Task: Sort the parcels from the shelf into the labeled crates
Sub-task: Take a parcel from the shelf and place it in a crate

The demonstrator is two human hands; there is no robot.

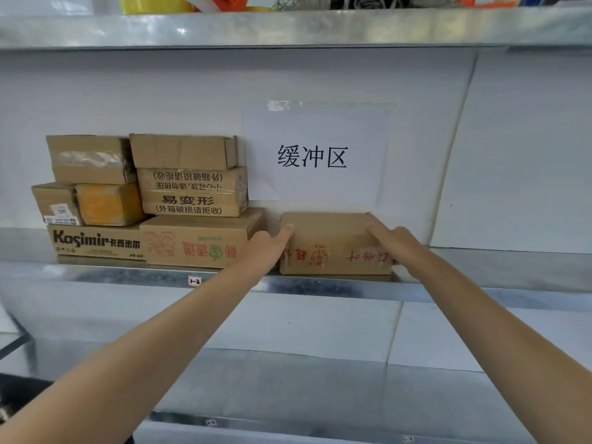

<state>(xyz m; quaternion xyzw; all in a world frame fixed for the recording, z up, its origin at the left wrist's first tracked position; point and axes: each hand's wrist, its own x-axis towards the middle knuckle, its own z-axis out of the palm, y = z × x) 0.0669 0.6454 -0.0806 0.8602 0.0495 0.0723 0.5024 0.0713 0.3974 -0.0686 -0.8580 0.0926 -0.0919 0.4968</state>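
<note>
I have both hands on one parcel (333, 245), a brown cardboard box that sits alone at the front edge of the middle shelf (320, 283), just under the paper sign (317, 155) taped to the back wall. My left hand (267, 248) is spread flat against the box's left end, fingers reaching onto its top. My right hand (395, 243) is spread the same way over the right end. So I am clamping the box between two open palms, not curling my fingers around anything. It looks as though it rests on the shelf, not yet lifted.

This looks like the pick-up step of the sort. Next I would press inward evenly, raise the box clear of the shelf lip and draw it straight toward me, keeping my left wrist off the stack of boxes (144, 200) that stands just beside it toward the left end of the shelf.

I cannot see any crate, so where this parcel goes is unknown from here. The red printing on its front is upside down and too blurred to read. My palms and thumbs are hidden behind the box ends. The upper shelf (288, 27) shows only its front edge, with the things on it cut off.
</note>
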